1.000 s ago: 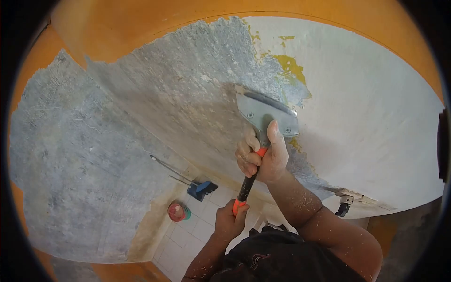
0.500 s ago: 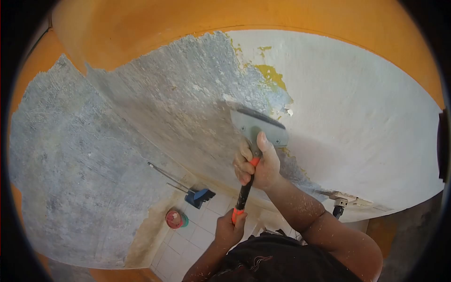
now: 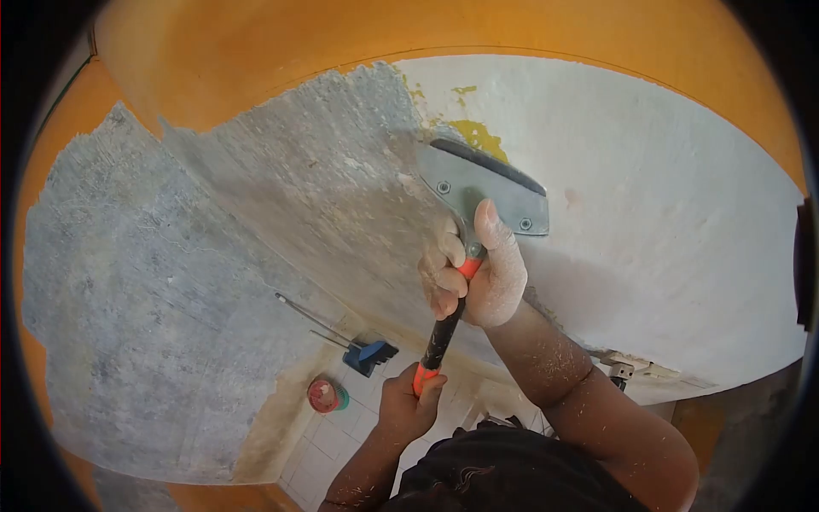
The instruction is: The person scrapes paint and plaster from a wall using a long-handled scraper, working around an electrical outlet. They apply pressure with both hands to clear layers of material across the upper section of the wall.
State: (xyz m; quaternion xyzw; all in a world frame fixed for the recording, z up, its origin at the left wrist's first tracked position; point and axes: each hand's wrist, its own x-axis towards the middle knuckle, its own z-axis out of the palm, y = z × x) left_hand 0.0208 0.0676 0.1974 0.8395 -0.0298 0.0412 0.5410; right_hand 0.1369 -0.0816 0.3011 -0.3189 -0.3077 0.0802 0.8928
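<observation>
A long-handled wall scraper (image 3: pixel 493 189) lies across the wall, its wide metal blade angled up and its black-and-orange handle running down toward me. My right hand (image 3: pixel 478 269), dusted white, is wrapped around the upper handle just below the blade, thumb laid along the top. Lower down, my left hand (image 3: pixel 411 406) is closed on the orange end of the handle. The blade's edge is right at the border between bare grey wall (image 3: pixel 341 145) and white coating (image 3: pixel 648 171), beside a yellow paint patch (image 3: pixel 478 136).
Orange paint (image 3: pixel 384 30) runs along the top of the wall. Below on the white tiled floor (image 3: pixel 320 452) stand a blue dustpan (image 3: pixel 367 357) with long handles near it and a small bucket (image 3: pixel 327 395). A wall fitting (image 3: pixel 621 372) is at the lower right.
Both hands have pushed the scraper up along the wall, and its blade now covers part of the yellow patch. A loose white flake near the blade no longer shows.
</observation>
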